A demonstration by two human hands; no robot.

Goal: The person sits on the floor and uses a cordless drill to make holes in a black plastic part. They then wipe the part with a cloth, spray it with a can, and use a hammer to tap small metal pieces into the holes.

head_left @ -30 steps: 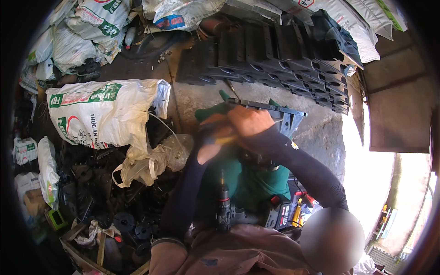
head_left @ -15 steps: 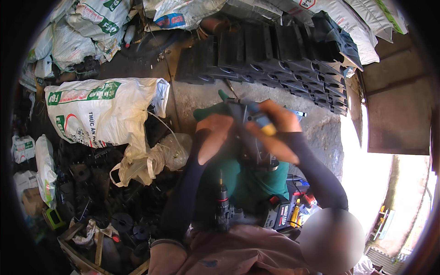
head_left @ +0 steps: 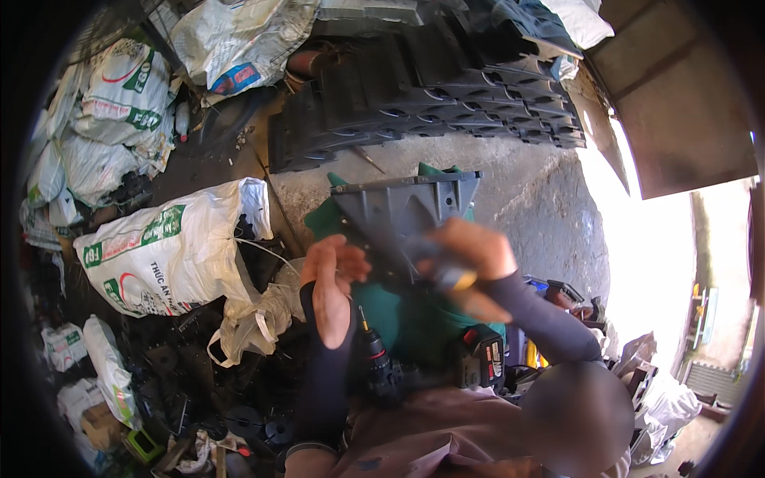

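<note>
A black moulded plastic part (head_left: 404, 205) with a wide flanged edge rests across my green-trousered lap. My right hand (head_left: 470, 251) is closed around a yellow-and-dark handled tool (head_left: 457, 279) over the part's near end; motion blur hides the tool's working end. To the left of the part, my left hand (head_left: 331, 279) is raised with its fingers loosely apart and nothing in it. Below the hands lies a cordless drill (head_left: 379, 358) with a thin bit, and its battery (head_left: 483, 356) shows to the right.
Stacked black plastic parts (head_left: 422, 88) line the floor ahead. A white printed sack (head_left: 171, 247) and a pale plastic bag (head_left: 255, 327) lie to the left, above dark loose parts. A brown metal panel (head_left: 677, 95) stands at the right.
My left hand has let go of the part and opened at its left. My right hand and the tool have moved down toward me. The part now lies flatter, its flanged edge away from me.
</note>
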